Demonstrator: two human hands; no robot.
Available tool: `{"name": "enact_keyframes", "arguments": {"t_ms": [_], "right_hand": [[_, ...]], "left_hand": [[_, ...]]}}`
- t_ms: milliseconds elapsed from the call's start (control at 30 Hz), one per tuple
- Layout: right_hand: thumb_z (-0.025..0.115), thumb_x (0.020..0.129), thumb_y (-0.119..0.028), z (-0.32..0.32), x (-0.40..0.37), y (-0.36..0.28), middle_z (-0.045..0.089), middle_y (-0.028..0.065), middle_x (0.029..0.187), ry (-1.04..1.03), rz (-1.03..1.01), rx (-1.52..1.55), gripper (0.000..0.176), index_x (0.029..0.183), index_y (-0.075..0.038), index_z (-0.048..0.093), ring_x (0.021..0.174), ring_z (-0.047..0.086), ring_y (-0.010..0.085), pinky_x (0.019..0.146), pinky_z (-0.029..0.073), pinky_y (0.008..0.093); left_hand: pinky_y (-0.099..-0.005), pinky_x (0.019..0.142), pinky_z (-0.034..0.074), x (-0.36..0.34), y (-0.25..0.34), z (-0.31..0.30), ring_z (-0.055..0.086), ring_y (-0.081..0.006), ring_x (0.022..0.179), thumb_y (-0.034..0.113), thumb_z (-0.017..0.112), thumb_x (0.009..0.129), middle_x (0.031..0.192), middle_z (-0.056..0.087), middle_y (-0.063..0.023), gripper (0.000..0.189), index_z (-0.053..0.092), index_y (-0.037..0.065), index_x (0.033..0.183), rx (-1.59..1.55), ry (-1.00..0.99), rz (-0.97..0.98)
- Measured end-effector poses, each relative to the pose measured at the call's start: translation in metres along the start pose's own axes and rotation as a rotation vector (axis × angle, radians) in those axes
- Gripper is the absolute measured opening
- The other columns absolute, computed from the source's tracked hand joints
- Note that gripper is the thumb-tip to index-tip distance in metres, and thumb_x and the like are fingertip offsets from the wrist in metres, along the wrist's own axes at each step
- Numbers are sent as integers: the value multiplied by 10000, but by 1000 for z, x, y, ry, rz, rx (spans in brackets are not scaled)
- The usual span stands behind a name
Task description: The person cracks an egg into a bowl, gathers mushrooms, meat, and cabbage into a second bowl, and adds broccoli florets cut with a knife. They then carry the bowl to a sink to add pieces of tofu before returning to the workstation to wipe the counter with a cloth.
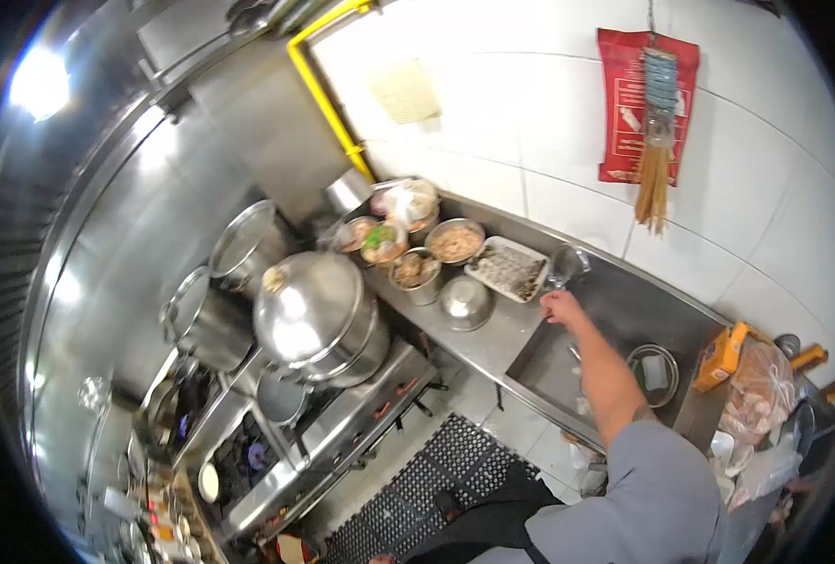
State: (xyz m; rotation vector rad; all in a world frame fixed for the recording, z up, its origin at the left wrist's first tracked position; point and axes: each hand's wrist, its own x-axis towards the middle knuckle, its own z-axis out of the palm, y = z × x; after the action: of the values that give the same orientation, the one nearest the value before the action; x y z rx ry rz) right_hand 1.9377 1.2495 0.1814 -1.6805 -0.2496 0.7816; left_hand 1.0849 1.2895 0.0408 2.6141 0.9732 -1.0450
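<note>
My right hand (pixel 558 306) reaches over the left end of a steel sink (pixel 544 362), fingers closed; what they hold, if anything, I cannot make out. Right beside the knuckles is a shiny rounded vessel (pixel 568 263), at the sink's back edge. A white tray (pixel 504 266) with pale and dark pieces of food lies just left of the hand. Nearby on the steel counter sits an upturned metal bowl (pixel 466 303). Only a sliver of my left hand (pixel 382 559) shows at the bottom edge, its fingers hidden.
Food-filled bowls (pixel 456 241) and a pot (pixel 415 274) crowd the counter. A large lidded steamer (pixel 309 310) stands on the stove (pixel 361 404), where blue flames burn. An orange box (pixel 721 357) and a bagged item (pixel 760 385) are right of the sink. A black mat (pixel 427 479) covers the floor.
</note>
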Motion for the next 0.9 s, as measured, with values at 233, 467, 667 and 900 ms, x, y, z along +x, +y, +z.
{"name": "enact_keyframes", "arguments": {"t_ms": [233,467,667,900], "right_hand": [[615,858,-40,-48,31,85,629,132,839,514,-62,874,178,1028,-14,569,738,655,273,614,564,409],[616,808,-145,-37,-73,15,665,198,1088,506,139,-763,282,1076,-79,671,998,636,362,887,499,454],[606,796,-190,21,-184,55,589,172,1154,840,130,-845,308,1088,-109,661,1127,545,369,987,430,485],[600,844,-196,92,-355,148,588,155,1215,1069,297,-539,274,1094,-91,644,1148,544,369,970,447,454]], "left_hand": [[-264,717,472,188,115,-329,587,-112,813,281,592,964,943,666,-69,365,594,-4,1192,-1208,55,362],[-258,581,406,303,370,-575,544,-90,691,279,587,954,777,603,1,237,653,62,1025,-1226,-122,916],[-412,727,570,396,538,-609,652,-283,777,105,581,928,791,609,-103,129,573,37,1037,-1608,-642,852],[-556,876,441,468,504,-547,476,-337,1092,501,598,865,1204,498,-113,582,484,139,1305,-1459,-758,69]]}}
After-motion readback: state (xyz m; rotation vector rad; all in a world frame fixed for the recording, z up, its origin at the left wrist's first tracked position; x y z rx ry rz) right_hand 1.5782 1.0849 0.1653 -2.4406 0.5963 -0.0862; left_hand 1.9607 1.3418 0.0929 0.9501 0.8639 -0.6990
